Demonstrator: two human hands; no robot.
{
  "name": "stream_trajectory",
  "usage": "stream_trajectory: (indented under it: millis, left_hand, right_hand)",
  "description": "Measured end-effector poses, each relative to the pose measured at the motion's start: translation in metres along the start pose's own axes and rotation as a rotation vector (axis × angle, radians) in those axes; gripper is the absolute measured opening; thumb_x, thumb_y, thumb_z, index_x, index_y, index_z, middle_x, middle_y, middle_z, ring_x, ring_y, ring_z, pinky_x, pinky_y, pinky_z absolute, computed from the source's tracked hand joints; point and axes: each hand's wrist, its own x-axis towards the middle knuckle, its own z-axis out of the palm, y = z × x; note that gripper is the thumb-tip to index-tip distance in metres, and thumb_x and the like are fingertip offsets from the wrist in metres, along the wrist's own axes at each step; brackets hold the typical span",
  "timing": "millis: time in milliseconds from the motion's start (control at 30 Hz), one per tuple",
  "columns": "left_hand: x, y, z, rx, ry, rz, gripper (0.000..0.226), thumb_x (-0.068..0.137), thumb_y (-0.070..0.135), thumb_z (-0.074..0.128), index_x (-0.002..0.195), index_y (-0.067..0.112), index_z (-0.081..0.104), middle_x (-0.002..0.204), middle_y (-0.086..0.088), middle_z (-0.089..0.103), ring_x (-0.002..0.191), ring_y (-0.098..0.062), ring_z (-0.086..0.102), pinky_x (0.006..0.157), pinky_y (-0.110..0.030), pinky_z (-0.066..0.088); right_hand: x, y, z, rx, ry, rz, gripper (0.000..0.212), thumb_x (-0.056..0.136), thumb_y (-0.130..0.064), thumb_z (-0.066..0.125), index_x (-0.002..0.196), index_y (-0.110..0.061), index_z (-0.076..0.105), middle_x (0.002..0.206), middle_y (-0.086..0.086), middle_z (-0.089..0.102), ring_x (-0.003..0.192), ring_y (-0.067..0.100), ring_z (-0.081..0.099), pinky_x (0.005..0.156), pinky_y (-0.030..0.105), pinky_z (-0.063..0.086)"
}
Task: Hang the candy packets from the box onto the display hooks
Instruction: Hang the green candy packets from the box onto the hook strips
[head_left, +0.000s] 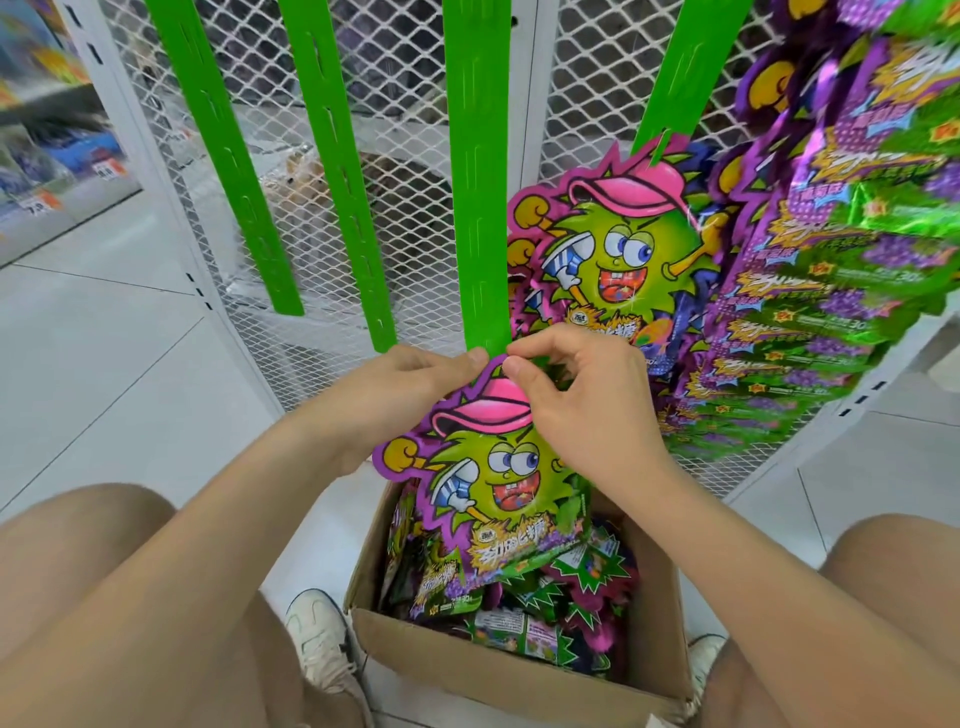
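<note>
A purple candy packet (498, 483) with a green cartoon face and pink cap hangs over the open cardboard box (498, 670). My left hand (415, 379) and my right hand (571, 384) pinch its top edge right at the lower end of the third green display strip (475, 171). Another such packet (608, 244) hangs from the fourth green strip (691, 73) to the right. The box holds several more packets (540, 613).
Two bare green strips (223, 156) (337, 171) hang at left on the white mesh rack (395, 83). A dense column of hung packets (841, 249) fills the right. My knees and white shoes (322, 639) flank the box on the white tile floor (104, 338).
</note>
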Motion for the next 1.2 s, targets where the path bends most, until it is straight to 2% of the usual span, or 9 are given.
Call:
stream_trajectory:
  millis: [200,433,567,700,767,867,1000,1133,1200]
  left_hand:
    - [-0.006,0.003,0.006,0.020,-0.068,0.098,0.037,0.106,0.042,0.060,0.108,0.014,0.083,0.106,-0.010,0.082,0.106,-0.029,0.078,0.108,-0.048,0.056]
    - [-0.003,-0.002,0.008,-0.045,-0.065,0.112,0.032,0.105,0.032,0.063,0.105,0.005,0.080,0.102,-0.023,0.080,0.095,-0.039,0.076,0.088,-0.044,0.059]
    - [0.003,-0.006,0.008,-0.048,-0.031,0.109,0.030,0.102,0.029,0.070,0.091,0.002,0.077,0.088,-0.024,0.075,0.076,-0.028,0.065,0.067,-0.032,0.052]
    - [0.007,-0.009,0.010,-0.021,-0.012,0.077,0.033,0.102,0.020,0.070,0.070,0.012,0.071,0.060,0.001,0.064,0.051,-0.006,0.054,0.051,-0.016,0.041]
    - [0.007,-0.009,0.011,0.004,0.008,0.068,0.034,0.102,0.022,0.070,0.069,0.014,0.069,0.059,0.003,0.061,0.050,-0.007,0.051,0.054,-0.019,0.041]
    - [0.007,-0.009,0.009,0.018,0.016,0.100,0.038,0.102,0.037,0.070,0.083,0.005,0.072,0.075,-0.011,0.056,0.071,-0.024,0.044,0.072,-0.036,0.033]
    - [0.006,-0.006,0.008,-0.051,0.070,0.125,0.056,0.099,0.061,0.064,0.100,0.005,0.076,0.085,-0.011,0.057,0.077,-0.027,0.045,0.076,-0.044,0.034]
    - [0.011,-0.012,0.005,-0.133,0.074,0.101,0.048,0.102,0.040,0.066,0.104,-0.007,0.073,0.083,-0.012,0.055,0.070,-0.016,0.055,0.072,-0.036,0.046]
    - [0.011,-0.013,0.003,-0.191,0.024,0.078,0.043,0.098,0.036,0.071,0.101,-0.006,0.075,0.081,-0.012,0.054,0.069,-0.016,0.053,0.069,-0.033,0.045]
  right_hand:
    - [-0.001,-0.003,0.003,-0.018,-0.027,0.028,0.007,0.087,-0.026,0.082,0.093,-0.025,0.078,0.086,-0.021,0.073,0.086,0.001,0.068,0.085,0.038,0.058]
    - [0.000,-0.003,0.000,-0.026,-0.051,0.068,0.009,0.086,-0.029,0.083,0.091,-0.027,0.075,0.084,-0.020,0.073,0.084,0.003,0.069,0.080,0.040,0.059]
    - [-0.005,-0.002,0.001,-0.051,-0.081,0.048,0.009,0.087,-0.027,0.082,0.091,-0.027,0.074,0.086,-0.019,0.072,0.085,-0.001,0.066,0.084,0.035,0.056]
    - [-0.007,0.001,0.002,-0.080,-0.130,0.068,0.010,0.087,-0.030,0.083,0.090,-0.030,0.073,0.090,-0.014,0.070,0.087,0.000,0.061,0.080,0.033,0.049]
    - [-0.008,0.002,0.001,-0.056,-0.147,0.078,0.009,0.088,-0.028,0.083,0.090,-0.029,0.074,0.086,-0.016,0.072,0.088,0.002,0.065,0.083,0.036,0.053]
    - [-0.011,0.001,0.002,-0.067,-0.160,0.046,0.011,0.094,-0.027,0.078,0.099,-0.030,0.069,0.091,-0.020,0.070,0.093,0.000,0.064,0.094,0.039,0.051]
    - [-0.017,-0.002,-0.001,-0.098,-0.197,-0.009,0.017,0.102,-0.021,0.067,0.118,-0.025,0.063,0.102,-0.025,0.062,0.103,-0.001,0.058,0.093,0.026,0.043]
    - [-0.021,-0.002,-0.005,-0.123,-0.313,-0.022,0.021,0.105,-0.017,0.051,0.122,-0.027,0.057,0.115,-0.014,0.062,0.081,-0.010,0.053,0.075,0.013,0.037]
    - [-0.022,-0.001,-0.004,-0.138,-0.320,-0.034,0.023,0.103,-0.017,0.051,0.123,-0.027,0.058,0.111,-0.014,0.061,0.077,-0.004,0.055,0.069,0.009,0.035]
